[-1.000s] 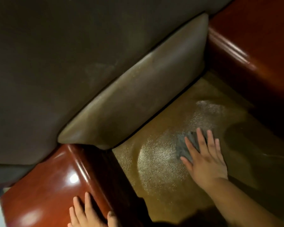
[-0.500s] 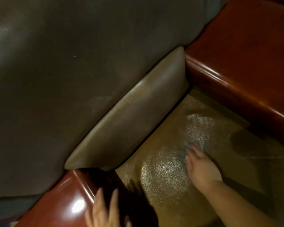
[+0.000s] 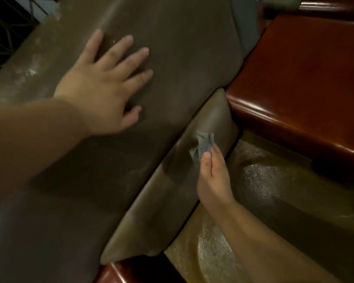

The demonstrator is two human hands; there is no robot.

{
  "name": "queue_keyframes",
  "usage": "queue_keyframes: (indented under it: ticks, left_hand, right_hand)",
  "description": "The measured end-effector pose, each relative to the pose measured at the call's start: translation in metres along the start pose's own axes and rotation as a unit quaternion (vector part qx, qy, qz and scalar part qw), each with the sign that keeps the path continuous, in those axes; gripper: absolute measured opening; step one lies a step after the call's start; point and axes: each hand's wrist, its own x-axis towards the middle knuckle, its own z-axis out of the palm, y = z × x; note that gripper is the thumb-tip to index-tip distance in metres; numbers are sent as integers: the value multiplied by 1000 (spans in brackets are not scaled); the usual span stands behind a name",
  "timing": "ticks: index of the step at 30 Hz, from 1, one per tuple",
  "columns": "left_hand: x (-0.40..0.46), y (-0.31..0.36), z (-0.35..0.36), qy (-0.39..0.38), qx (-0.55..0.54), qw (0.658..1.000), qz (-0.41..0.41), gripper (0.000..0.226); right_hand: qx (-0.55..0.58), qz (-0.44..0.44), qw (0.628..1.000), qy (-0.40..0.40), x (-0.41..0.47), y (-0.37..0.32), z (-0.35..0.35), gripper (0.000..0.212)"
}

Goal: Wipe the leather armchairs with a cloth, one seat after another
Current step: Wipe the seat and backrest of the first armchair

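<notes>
right hand [image 3: 212, 176] pinches the bunched cloth [image 3: 202, 147] against the cushion edge at centre right; left hand [image 3: 102, 86] lies flat on the backrest [image 3: 182, 48], upper left. so loosely held, the cloth could slip.

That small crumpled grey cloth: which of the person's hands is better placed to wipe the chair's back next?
The right hand, probably: it already holds the small crumpled grey cloth against the lower brown leather backrest cushion. The left hand lies flat on the upper backrest, holding nothing.
</notes>
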Motion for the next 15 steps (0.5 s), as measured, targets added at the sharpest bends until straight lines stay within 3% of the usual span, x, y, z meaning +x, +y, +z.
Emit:
queue_keyframes:
  ticks: [3,6,8,11,15]
  left_hand:
    - [-5,7,17,22,15,1000,8,77]
    - [-3,3,26,32,20,999,7,77]
    - [-1,2,28,36,19,999,8,77]
    - [-1,3,31,49,16,999,13,76]
    - [1,3,36,67,15,997,19,76]
  right_hand:
    - [-75,-29,995,-61,22,-10,17,65]
    - [-247,-46,962,-107,46,-19,41,77]
    - [-296,-18,952,-72,78,-26,45,79]
    - [-259,30,965,30,141,-36,21,75]
    - [-272,16,961,51,149,-30,11,76]
